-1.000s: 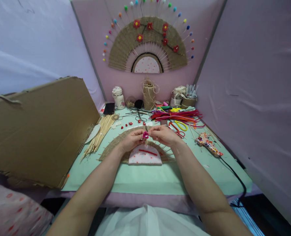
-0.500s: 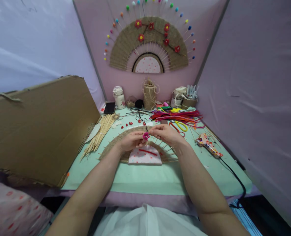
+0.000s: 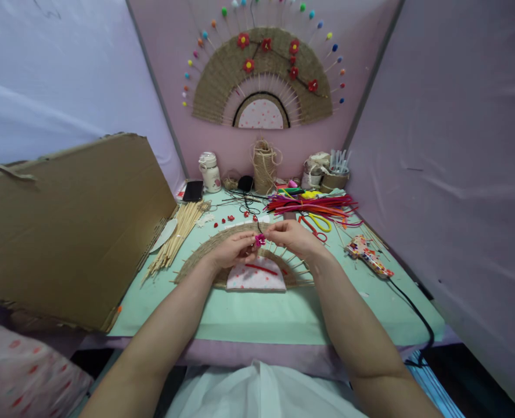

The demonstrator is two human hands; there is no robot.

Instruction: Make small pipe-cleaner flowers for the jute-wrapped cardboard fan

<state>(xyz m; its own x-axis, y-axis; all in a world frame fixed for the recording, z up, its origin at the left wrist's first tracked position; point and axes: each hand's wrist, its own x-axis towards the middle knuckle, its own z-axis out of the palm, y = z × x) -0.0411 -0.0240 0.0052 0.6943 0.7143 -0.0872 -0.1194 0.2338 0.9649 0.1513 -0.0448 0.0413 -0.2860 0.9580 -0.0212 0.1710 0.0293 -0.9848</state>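
My left hand [image 3: 232, 249] and my right hand [image 3: 292, 237] meet above a half-made burlap fan [image 3: 200, 256] lying on the green table [image 3: 257, 316]. Both pinch a small pink pipe-cleaner flower [image 3: 259, 239] between their fingertips. The fan has thin wooden sticks radiating from a white dotted half-round base [image 3: 255, 281], and a short red pipe-cleaner piece [image 3: 261, 269] lies on that base.
A large cardboard sheet [image 3: 65, 226] leans at the left beside a bundle of bamboo skewers [image 3: 176, 235]. Coloured pipe cleaners [image 3: 312, 204], scissors [image 3: 316, 223], a twine spool [image 3: 263, 165], a jar [image 3: 209, 172] and a phone [image 3: 193, 191] crowd the back. A finished fan [image 3: 261, 78] hangs on the wall.
Both hands stayed over the fan, shifting only slightly while turning the pink flower between the fingertips. Nothing else moved.
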